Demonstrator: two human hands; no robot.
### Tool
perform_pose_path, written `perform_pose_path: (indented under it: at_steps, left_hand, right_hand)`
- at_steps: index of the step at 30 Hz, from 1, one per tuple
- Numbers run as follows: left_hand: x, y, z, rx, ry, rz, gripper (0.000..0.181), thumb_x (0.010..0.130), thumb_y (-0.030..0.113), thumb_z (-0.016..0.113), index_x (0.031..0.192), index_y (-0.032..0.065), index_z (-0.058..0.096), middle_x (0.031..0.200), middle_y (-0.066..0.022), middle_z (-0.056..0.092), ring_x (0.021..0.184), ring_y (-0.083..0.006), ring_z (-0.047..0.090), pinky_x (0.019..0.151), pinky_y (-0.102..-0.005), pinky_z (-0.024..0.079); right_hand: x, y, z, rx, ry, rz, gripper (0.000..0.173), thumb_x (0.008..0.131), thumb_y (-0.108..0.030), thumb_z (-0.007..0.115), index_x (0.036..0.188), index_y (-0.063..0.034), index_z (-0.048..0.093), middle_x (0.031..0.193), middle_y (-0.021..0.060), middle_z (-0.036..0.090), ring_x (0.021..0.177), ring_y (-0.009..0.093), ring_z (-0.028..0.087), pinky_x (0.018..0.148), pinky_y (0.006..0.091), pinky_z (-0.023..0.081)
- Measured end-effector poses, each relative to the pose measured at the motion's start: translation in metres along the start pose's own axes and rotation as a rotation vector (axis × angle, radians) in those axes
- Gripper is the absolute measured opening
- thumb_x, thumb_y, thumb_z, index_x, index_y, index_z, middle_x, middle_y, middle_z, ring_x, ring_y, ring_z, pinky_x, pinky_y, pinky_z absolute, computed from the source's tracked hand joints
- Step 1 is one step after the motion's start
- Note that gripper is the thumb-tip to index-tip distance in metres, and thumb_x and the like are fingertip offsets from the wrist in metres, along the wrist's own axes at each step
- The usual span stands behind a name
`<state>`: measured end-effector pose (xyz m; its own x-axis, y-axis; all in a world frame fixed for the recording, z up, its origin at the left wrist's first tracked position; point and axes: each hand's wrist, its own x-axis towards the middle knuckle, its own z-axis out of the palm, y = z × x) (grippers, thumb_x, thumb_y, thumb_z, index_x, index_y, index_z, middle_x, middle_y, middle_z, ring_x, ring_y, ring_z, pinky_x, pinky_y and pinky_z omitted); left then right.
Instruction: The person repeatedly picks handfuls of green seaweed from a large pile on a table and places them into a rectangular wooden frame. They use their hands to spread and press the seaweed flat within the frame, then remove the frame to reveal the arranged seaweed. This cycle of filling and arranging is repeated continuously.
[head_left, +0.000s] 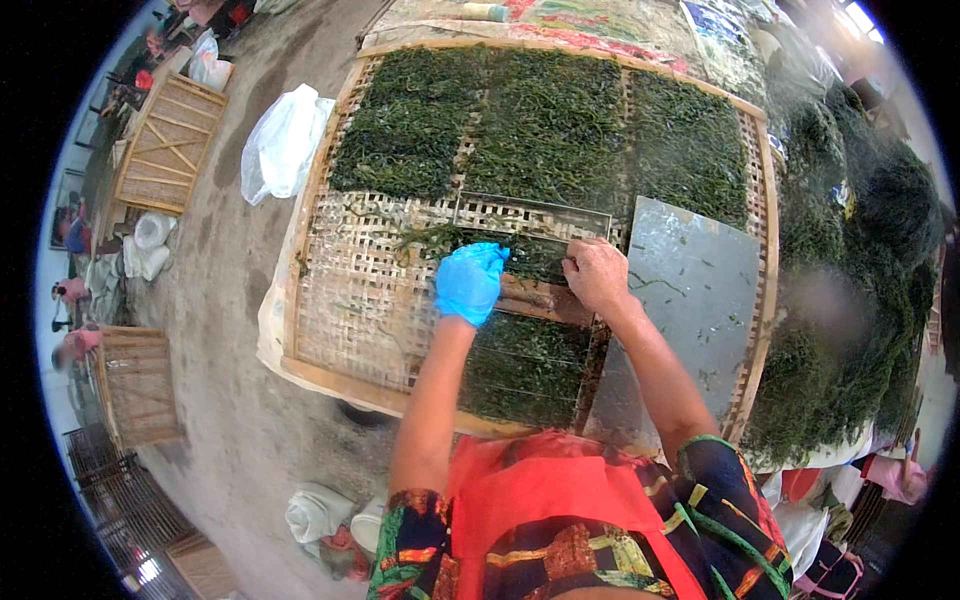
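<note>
My left hand (471, 283), in a blue glove, and my bare right hand (597, 276) grip the two ends of a strip of green seaweed (536, 259). The strip lies across a thin rectangular frame (536, 201) on a woven bamboo rack (352, 277). Below the hands is a brown wooden strip (536, 296), and nearer my body a block of seaweed (525, 367) fills the lower part. Three seaweed sheets (551, 127) cover the rack's far half. A grey metal plate (694, 277) with seaweed scraps lies to the right of my right hand.
A large heap of loose seaweed (817, 322) stands along the right side. A white plastic bag (281, 142) is at the rack's left edge. Wooden racks (171, 142) and white sacks (315, 512) stand on the concrete floor (217, 300); people are at the far left.
</note>
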<state>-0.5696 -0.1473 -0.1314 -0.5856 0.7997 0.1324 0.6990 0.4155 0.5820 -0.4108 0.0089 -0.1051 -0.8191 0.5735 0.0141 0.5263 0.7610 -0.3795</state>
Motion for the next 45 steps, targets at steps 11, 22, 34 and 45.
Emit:
perform_pose_path:
  at_steps: [11, 22, 34, 45]
  left_hand:
    - [-0.002, 0.028, -0.016, -0.111, 0.087, 0.197, 0.024, 0.087, 0.013, 0.060, 0.109, 0.0130, 0.070, 0.114, -0.0138, 0.066, 0.102, -0.0312, 0.064, 0.089, -0.0422, 0.051]
    - [-0.004, 0.028, -0.001, -0.057, -0.092, 0.271, 0.030, 0.087, 0.015, 0.060, 0.117, 0.0144, 0.066, 0.116, -0.0117, 0.066, 0.110, -0.0330, 0.061, 0.092, -0.0435, 0.050]
    - [0.002, 0.067, 0.001, -0.029, 0.001, 0.377, 0.024, 0.085, 0.016, 0.062, 0.107, 0.0120, 0.070, 0.104, -0.0109, 0.069, 0.093, -0.0309, 0.065, 0.083, -0.0408, 0.052]
    - [0.016, 0.089, 0.045, 0.126, -0.174, 0.217, 0.013, 0.081, 0.025, 0.063, 0.081, 0.0141, 0.070, 0.078, -0.0114, 0.062, 0.075, -0.0323, 0.060, 0.065, -0.0457, 0.050]
  right_hand:
    - [-0.002, -0.037, -0.006, 0.051, 0.110, -0.410, 0.026, 0.075, -0.013, 0.063, 0.100, -0.0085, 0.067, 0.108, 0.0040, 0.061, 0.104, 0.025, 0.053, 0.087, 0.0398, 0.045]
    - [-0.018, -0.013, -0.009, 0.033, 0.047, -0.271, 0.030, 0.076, -0.013, 0.066, 0.105, -0.0104, 0.069, 0.112, 0.0001, 0.062, 0.101, 0.025, 0.053, 0.086, 0.0399, 0.042]
    - [-0.042, 0.009, -0.017, -0.067, 0.125, -0.214, 0.029, 0.075, -0.012, 0.063, 0.102, -0.0067, 0.068, 0.114, 0.0010, 0.061, 0.105, 0.024, 0.052, 0.086, 0.0383, 0.041]
    - [-0.043, 0.024, -0.015, 0.032, 0.196, -0.108, 0.016, 0.070, -0.008, 0.062, 0.084, -0.0058, 0.071, 0.106, 0.0005, 0.064, 0.104, 0.025, 0.053, 0.085, 0.0393, 0.042]
